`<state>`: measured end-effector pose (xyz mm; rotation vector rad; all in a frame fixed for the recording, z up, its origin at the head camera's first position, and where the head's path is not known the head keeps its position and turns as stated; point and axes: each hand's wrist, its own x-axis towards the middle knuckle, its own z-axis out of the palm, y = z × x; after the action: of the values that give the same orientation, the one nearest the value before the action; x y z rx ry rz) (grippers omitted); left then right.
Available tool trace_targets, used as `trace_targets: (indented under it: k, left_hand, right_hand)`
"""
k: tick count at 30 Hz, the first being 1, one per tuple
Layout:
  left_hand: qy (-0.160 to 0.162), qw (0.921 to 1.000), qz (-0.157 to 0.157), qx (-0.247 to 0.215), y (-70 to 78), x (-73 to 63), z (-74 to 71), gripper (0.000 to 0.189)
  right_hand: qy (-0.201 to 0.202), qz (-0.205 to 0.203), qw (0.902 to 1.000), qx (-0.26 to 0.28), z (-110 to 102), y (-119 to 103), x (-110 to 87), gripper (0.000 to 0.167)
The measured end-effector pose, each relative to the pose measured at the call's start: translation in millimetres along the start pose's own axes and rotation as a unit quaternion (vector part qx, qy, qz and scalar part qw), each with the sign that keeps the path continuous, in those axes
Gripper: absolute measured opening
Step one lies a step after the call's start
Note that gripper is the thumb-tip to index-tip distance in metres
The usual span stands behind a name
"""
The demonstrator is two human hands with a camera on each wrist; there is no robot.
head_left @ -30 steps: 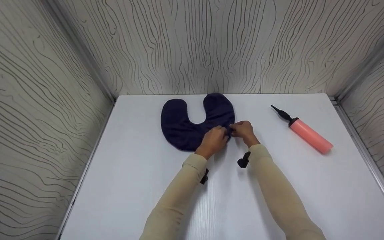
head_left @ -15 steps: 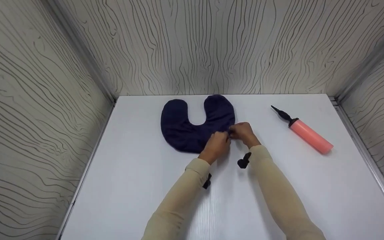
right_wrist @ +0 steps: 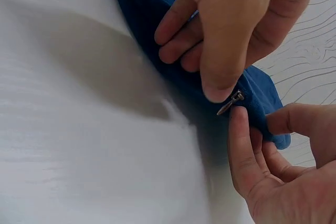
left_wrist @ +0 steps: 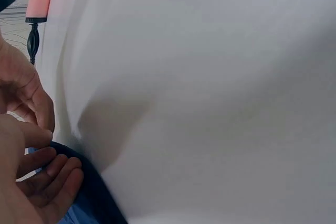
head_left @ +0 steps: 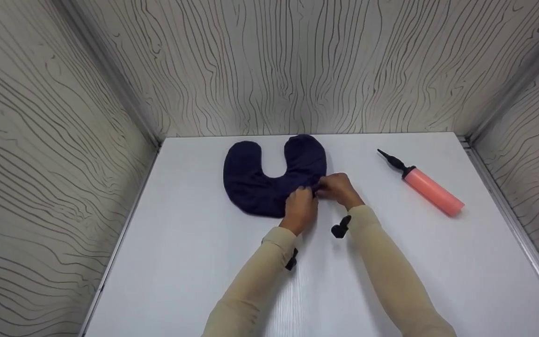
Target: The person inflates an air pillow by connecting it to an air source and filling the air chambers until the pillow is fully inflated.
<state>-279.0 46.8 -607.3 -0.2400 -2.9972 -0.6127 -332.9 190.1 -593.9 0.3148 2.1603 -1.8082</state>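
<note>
A dark blue U-shaped neck pillow (head_left: 255,187) lies flat on the white table, its two ends toward the back wall. My left hand (head_left: 301,208) pinches its near edge on the right side, thumb against curled fingers. Close beside it, my right hand (head_left: 338,188) pinches the same edge a little farther along. A small metal zipper pull (right_wrist: 231,102) shows between my left thumb and right index finger in the right wrist view. Whether either touches it I cannot tell. In the left wrist view the pillow's edge (left_wrist: 94,187) runs under my left fingers (left_wrist: 63,182).
To the right lies a hand pump (head_left: 433,191) with a pink barrel and black nozzle, apart from both hands. Wood-grain panels (head_left: 269,70) stand behind and at the sides of the table (head_left: 171,271).
My left hand has slid along the pillow's edge toward me, and its fingers bunch closer. My right hand has shifted slightly toward me, still at the edge. The pillow's right side has moved slightly nearer.
</note>
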Motion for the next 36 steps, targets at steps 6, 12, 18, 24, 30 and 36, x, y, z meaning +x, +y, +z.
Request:
trace_targets:
  k: [6,12,18,24,30,36]
  left_hand:
    - [0.015,0.9994,0.005,0.032,-5.5,-0.1,1.9,0.027]
    - [0.014,0.9995,-0.009,0.028,-7.6,-0.4,3.8,0.031]
    - [0.007,0.9995,-0.019,0.026,-6.6,1.3,3.0,0.026]
    - [-0.006,0.9996,-0.024,-0.012,-5.9,2.4,-0.6,0.025]
    - [-0.004,0.9994,-0.025,-0.024,-4.7,0.6,-0.8,0.025]
    - [0.0,0.9979,-0.03,-0.057,-4.5,-1.9,1.8,0.021]
  right_hand:
    - [0.005,0.052,0.9964,0.067,5,-5,-5.4,0.007]
    - [-0.003,0.053,0.9954,0.08,8,-8,-7.5,0.004]
    - [-0.005,0.049,0.995,0.087,9,-8,-9.6,0.007]
    - [-0.002,0.055,0.9936,0.099,9,-6,-8.4,0.004]
    - [-0.008,0.051,0.995,0.086,10,-4,-7.6,0.014]
    - [0.003,0.034,0.9975,0.062,12,1,-8.4,0.013]
